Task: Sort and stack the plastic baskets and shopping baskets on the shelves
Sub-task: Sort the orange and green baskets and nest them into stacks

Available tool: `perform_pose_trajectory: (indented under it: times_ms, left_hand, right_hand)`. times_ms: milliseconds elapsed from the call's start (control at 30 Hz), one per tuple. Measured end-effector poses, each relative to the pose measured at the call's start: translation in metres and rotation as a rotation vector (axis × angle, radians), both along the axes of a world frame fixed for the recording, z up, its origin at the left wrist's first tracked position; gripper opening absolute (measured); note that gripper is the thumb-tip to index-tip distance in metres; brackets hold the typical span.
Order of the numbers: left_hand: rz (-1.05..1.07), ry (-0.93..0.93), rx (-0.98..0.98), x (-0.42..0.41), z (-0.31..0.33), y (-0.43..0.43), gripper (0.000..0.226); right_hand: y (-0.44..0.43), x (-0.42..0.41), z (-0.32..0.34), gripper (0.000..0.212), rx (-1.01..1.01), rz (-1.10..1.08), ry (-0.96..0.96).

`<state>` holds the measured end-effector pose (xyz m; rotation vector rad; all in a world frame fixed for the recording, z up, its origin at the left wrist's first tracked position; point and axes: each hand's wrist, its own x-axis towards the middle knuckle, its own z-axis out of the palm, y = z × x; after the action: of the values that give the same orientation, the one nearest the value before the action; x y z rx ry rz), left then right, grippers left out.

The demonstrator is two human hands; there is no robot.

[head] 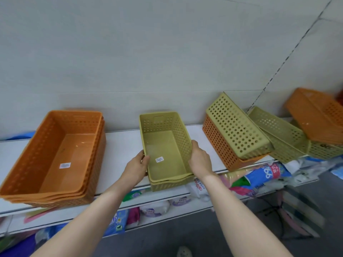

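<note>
A green perforated basket stack (165, 145), two nested, sits mid-shelf with its near end over the shelf's front edge. My left hand (136, 166) grips its left rim and my right hand (200, 160) grips its right rim. To the left stands a stack of several nested orange baskets (55, 154). To the right, a green basket (235, 127) lies tilted on an orange basket (220, 147). Further right, more green baskets (282, 132) lie askew with an orange basket (315, 115) tilted on top.
The white shelf (122, 145) runs along a grey wall. Lower shelves hold packaged goods in plastic wrap (267, 175). Dark floor lies below at the right, with a stand or frame (289, 216) on it.
</note>
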<state>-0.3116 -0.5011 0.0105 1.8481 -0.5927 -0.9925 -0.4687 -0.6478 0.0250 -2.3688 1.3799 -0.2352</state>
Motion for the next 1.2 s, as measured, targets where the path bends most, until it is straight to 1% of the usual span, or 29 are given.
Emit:
perform_pose_trajectory:
  times_ms: [133, 167, 233, 300, 333, 433, 467, 500, 533, 567, 667, 733, 800, 867, 933, 1000, 1067, 1133, 1200]
  left_hand:
    - [0.002, -0.049, 0.048, -0.006, 0.002, -0.010, 0.038]
    - [-0.001, -0.089, 0.069, -0.009, 0.004, -0.014, 0.038]
    - [-0.018, -0.269, 0.134, -0.012, 0.007, -0.020, 0.036]
    - [-0.013, -0.506, 0.158, -0.015, 0.011, -0.025, 0.030]
    - [-0.005, -0.619, 0.165, -0.017, 0.013, -0.029, 0.032]
    - [0.014, -0.890, 0.178, -0.027, 0.017, -0.051, 0.062]
    - [0.005, -0.939, 0.151, -0.035, 0.021, -0.064, 0.066]
    - [-0.022, -0.945, 0.128, -0.047, 0.030, -0.078, 0.066]
    - [-0.058, -0.920, 0.101, -0.062, 0.038, -0.094, 0.065]
    - [-0.100, -0.881, 0.068, -0.079, 0.046, -0.113, 0.064]
    - [-0.211, -0.731, -0.024, -0.131, 0.067, -0.173, 0.060]
    - [-0.264, -0.621, -0.031, -0.161, 0.078, -0.214, 0.058]
    - [-0.270, -0.479, 0.010, -0.183, 0.083, -0.250, 0.068]
    - [-0.227, -0.369, 0.087, -0.198, 0.083, -0.278, 0.091]
    - [-0.167, -0.308, 0.162, -0.207, 0.081, -0.295, 0.105]
    - [-0.120, -0.258, 0.202, -0.210, 0.081, -0.302, 0.107]
    - [-0.086, -0.190, 0.206, -0.210, 0.081, -0.302, 0.111]
    - [-0.051, -0.139, 0.169, -0.208, 0.080, -0.296, 0.112]
    - [-0.003, -0.098, 0.081, -0.205, 0.077, -0.288, 0.108]
  right_hand:
    - [-0.016, -0.004, -0.002, 0.056, 0.044, 0.031, 0.002]
    - [-0.021, -0.007, -0.001, 0.054, 0.068, 0.052, 0.017]
    - [-0.034, -0.015, 0.009, 0.042, 0.061, 0.123, 0.042]
    - [-0.049, -0.029, 0.027, 0.037, -0.056, 0.186, -0.007]
    - [-0.057, -0.038, 0.038, 0.036, -0.142, 0.198, -0.078]
    - [-0.091, -0.080, 0.075, 0.030, -0.506, 0.179, -0.361]
    - [-0.106, -0.097, 0.084, 0.029, -0.591, 0.149, -0.391]
    - [-0.123, -0.113, 0.089, 0.028, -0.633, 0.110, -0.377]
    - [-0.142, -0.128, 0.090, 0.027, -0.632, 0.066, -0.344]
    - [-0.161, -0.141, 0.086, 0.026, -0.585, 0.020, -0.296]
    - [-0.212, -0.172, 0.060, 0.031, -0.283, -0.110, -0.133]
    - [-0.236, -0.195, 0.041, 0.034, -0.115, -0.169, -0.041]
    - [-0.253, -0.217, 0.024, 0.033, -0.013, -0.178, 0.031]
    - [-0.267, -0.235, 0.013, 0.033, 0.008, -0.184, 0.058]
    - [-0.282, -0.248, 0.006, 0.039, -0.015, -0.199, 0.050]
    - [-0.299, -0.257, 0.002, 0.043, -0.051, -0.199, 0.053]
    - [-0.313, -0.263, -0.003, 0.040, -0.071, -0.176, 0.091]
    - [-0.321, -0.265, -0.004, 0.034, -0.026, -0.181, 0.179]
    - [-0.323, -0.264, -0.004, 0.032, 0.016, -0.178, 0.266]
